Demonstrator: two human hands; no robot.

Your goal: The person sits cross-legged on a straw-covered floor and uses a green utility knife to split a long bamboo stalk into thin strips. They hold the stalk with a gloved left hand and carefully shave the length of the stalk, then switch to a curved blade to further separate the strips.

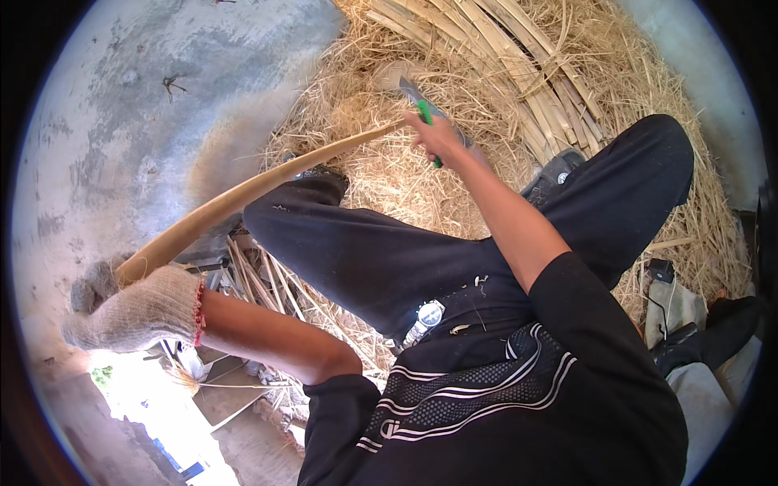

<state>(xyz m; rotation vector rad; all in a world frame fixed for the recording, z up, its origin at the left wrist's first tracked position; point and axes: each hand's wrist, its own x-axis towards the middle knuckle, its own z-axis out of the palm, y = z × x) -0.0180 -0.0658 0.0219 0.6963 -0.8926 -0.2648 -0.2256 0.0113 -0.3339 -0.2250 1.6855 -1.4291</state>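
Note:
A long, tan, slightly curved strip [251, 188], which looks like split bamboo, slants from lower left up to the middle of the view. My left hand [134, 312], in a knitted pale glove with a red-edged cuff, is closed around its thick near end. At the strip's thin far end, my bare right hand [436, 138] grips a green-handled knife [424, 112]. A grey blade-like part shows beyond the fingers; the palm hides much of the handle. Whether the right fingers also touch the strip, I cannot tell.
Straw-like shavings [373, 194] cover the floor around my bent legs [356, 251]. Several long split strips [535, 73] lie at far right. A wristwatch [425, 317] rests on my lap. A worn pale wall [162, 105] rises at left; cloth bundles [689, 324] lie at right.

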